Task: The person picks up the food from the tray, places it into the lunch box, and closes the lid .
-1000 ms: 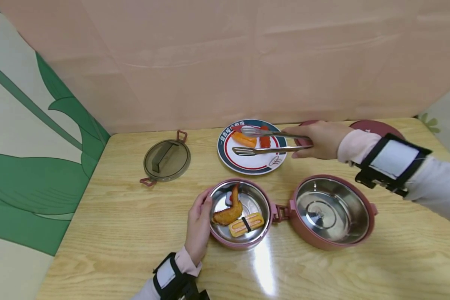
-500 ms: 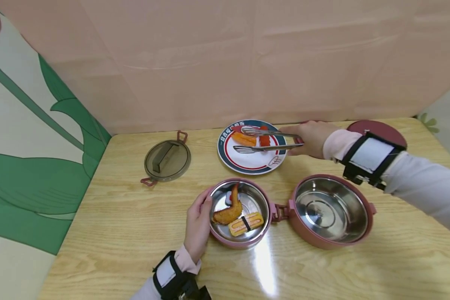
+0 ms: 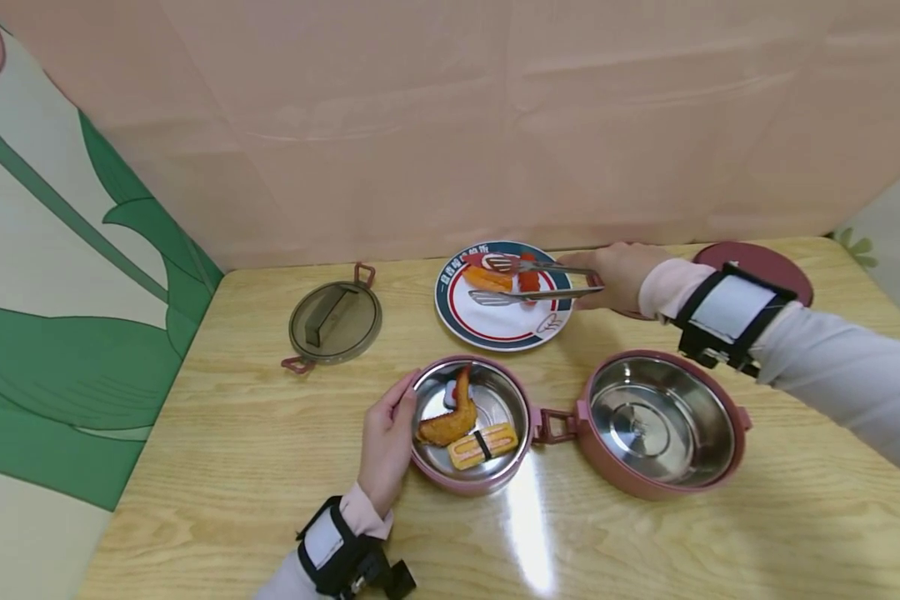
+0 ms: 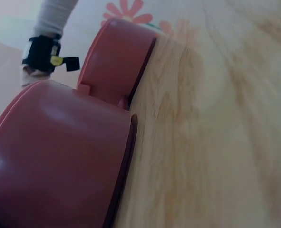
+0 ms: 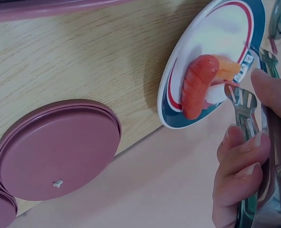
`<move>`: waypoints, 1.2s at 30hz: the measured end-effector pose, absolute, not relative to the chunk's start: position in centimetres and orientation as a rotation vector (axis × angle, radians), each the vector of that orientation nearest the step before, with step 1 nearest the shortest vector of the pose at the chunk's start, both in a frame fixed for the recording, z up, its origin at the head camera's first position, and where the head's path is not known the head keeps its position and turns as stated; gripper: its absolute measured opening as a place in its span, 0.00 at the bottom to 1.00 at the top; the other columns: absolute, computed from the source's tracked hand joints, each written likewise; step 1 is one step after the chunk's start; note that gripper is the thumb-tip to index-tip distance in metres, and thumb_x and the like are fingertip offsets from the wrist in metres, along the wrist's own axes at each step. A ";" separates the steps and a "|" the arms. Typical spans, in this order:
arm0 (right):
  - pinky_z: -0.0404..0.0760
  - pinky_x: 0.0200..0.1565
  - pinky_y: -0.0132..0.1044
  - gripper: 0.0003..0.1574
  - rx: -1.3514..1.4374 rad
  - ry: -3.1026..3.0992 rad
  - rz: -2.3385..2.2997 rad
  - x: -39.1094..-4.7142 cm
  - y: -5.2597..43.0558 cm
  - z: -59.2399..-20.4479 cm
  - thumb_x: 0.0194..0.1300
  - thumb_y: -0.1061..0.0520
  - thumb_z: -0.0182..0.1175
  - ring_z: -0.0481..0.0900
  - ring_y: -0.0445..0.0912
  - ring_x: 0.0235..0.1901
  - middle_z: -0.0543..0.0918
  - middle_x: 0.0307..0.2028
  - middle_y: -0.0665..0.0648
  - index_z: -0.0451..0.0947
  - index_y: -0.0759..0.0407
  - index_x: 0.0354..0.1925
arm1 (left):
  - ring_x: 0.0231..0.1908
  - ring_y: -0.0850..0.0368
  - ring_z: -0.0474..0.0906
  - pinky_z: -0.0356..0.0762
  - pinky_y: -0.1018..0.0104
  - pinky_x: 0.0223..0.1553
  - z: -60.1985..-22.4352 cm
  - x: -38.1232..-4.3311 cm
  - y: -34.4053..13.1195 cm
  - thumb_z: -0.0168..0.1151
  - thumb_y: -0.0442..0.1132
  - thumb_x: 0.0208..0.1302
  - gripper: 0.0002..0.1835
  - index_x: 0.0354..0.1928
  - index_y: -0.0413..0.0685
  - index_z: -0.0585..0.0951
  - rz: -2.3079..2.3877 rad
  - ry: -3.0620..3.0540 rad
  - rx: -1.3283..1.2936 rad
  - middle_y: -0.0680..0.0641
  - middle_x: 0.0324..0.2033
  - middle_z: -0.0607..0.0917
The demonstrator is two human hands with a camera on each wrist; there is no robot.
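Observation:
In the head view my left hand (image 3: 386, 442) holds the left side of a small pink steel-lined bowl (image 3: 472, 486), thumb at the rim. Inside lie a brown fried shrimp-like piece (image 3: 450, 427), a yellow block with a black band (image 3: 483, 445) and a small white-and-red piece, partly covered. My right hand (image 3: 618, 273) grips metal tongs (image 3: 547, 294), their arms spread over a plate (image 3: 495, 323). Under the tongs are a red scored sausage (image 5: 197, 88) and an orange piece (image 3: 487, 279); a white-and-pink piece (image 5: 215, 95) shows beside the sausage in the right wrist view.
A larger pink pot (image 3: 645, 479) stands right of the bowl, its handle meeting the bowl's. A brown see-through lid (image 3: 345, 333) lies at left. Maroon lids (image 3: 765, 265) lie at the back right; another maroon lid (image 5: 2, 209) shows in the right wrist view. A draped wall rises behind.
The right hand and tongs have shifted slightly left, the tongs staying over the plate. Just now the left hand and the small bowl have moved a little left, drawing away from the pot.

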State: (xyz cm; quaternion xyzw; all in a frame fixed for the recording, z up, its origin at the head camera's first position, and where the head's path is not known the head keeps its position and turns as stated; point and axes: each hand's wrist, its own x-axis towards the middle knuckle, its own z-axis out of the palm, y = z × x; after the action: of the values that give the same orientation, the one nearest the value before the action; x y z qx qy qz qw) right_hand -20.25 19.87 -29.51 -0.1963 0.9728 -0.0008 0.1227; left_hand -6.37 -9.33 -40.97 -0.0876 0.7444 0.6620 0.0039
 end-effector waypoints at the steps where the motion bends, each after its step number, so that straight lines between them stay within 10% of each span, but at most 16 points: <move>1: 0.78 0.29 0.40 0.40 -0.571 2.838 0.000 -20.3 19.9 -29.6 0.57 0.45 0.69 0.75 0.48 0.27 0.80 0.31 0.55 0.71 0.52 0.65 | 0.66 0.50 0.68 0.65 0.55 0.69 -41.0 -6.5 -9.4 0.47 0.36 0.74 0.19 0.62 0.39 0.75 2.081 2.340 -0.274 0.41 0.62 0.77; 36: 0.80 0.29 0.44 0.38 -0.524 2.819 0.051 -20.8 19.3 -30.2 0.56 0.43 0.69 0.76 0.50 0.27 0.82 0.31 0.56 0.73 0.47 0.64 | 0.67 0.50 0.67 0.64 0.56 0.70 -41.2 -9.0 -13.1 0.46 0.35 0.73 0.20 0.63 0.38 0.73 2.165 2.439 -0.445 0.42 0.63 0.75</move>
State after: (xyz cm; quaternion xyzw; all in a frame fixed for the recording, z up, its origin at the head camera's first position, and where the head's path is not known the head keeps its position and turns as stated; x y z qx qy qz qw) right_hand -20.82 19.28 -30.16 -0.1812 0.9738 0.0177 0.1366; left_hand -9.05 -13.11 -41.24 -0.1348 0.7389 0.6559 -0.0750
